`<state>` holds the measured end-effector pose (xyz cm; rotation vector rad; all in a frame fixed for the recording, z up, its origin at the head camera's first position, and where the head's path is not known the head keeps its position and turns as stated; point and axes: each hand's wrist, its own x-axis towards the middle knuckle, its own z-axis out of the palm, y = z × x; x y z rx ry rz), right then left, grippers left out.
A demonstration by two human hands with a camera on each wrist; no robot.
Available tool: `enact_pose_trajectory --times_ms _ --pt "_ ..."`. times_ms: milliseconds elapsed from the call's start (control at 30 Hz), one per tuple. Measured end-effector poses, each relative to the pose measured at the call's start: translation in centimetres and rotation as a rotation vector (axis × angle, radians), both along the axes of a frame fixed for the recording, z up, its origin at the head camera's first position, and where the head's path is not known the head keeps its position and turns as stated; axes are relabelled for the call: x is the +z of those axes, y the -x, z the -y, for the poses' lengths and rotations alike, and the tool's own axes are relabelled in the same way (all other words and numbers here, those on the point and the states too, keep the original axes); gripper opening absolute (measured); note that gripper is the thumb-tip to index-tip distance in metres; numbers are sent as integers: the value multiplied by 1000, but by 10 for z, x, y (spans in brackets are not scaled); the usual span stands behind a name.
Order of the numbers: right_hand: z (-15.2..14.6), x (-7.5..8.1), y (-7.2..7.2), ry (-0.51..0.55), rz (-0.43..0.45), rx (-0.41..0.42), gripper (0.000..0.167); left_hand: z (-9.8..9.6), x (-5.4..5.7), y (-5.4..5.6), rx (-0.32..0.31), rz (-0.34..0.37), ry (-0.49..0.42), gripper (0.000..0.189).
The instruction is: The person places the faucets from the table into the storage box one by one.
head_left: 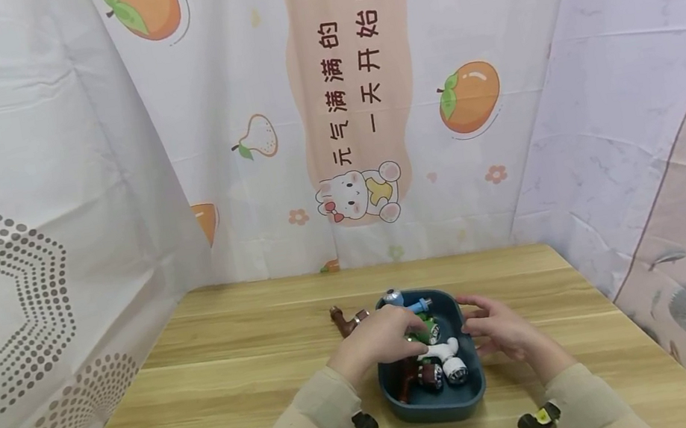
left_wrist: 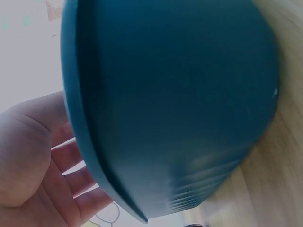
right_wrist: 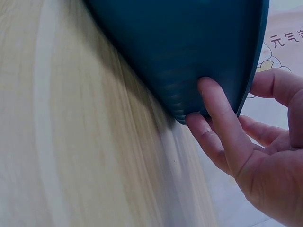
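Note:
A dark blue plastic basin (head_left: 440, 410) stands on the table with several small tap-like fittings in it. Among these are a white one (head_left: 441, 350), a dark brown one with a silvery end (head_left: 430, 375), a green one (head_left: 432, 328) and a blue one (head_left: 418, 306). My left hand (head_left: 380, 336) reaches over the left rim, its fingers down among the fittings. The basin wall hides its fingertips in the left wrist view, so any grip is unclear. At the right side, my right hand (right_wrist: 265, 142) holds the basin, two fingers against the outer wall and others beyond the rim.
Another brown fitting with a silvery collar (head_left: 347, 321) lies on the wooden table (head_left: 242, 382), left of the basin's far end. A blue piece with a silvery top (head_left: 392, 297) shows at the far rim. Printed curtains (head_left: 246, 207) hang behind and at both sides.

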<state>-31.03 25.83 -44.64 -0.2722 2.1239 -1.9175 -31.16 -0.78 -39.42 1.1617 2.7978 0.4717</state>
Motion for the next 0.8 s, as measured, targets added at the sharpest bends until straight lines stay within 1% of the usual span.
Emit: enact_pose_trajectory --times_ms 200,467,633,800 --pt "0 -1 0 -7 -4 -1 74 1 0 0 -6 -4 -12 28" --pt "0 -1 1 -11 3 -6 73 4 0 2 7 -10 -45 26" --pt "0 0 1 -15 1 -9 73 10 8 5 7 -60 -51 29" --pt "-1 0 1 -12 -2 -7 74 20 21 8 31 -54 -108 29"
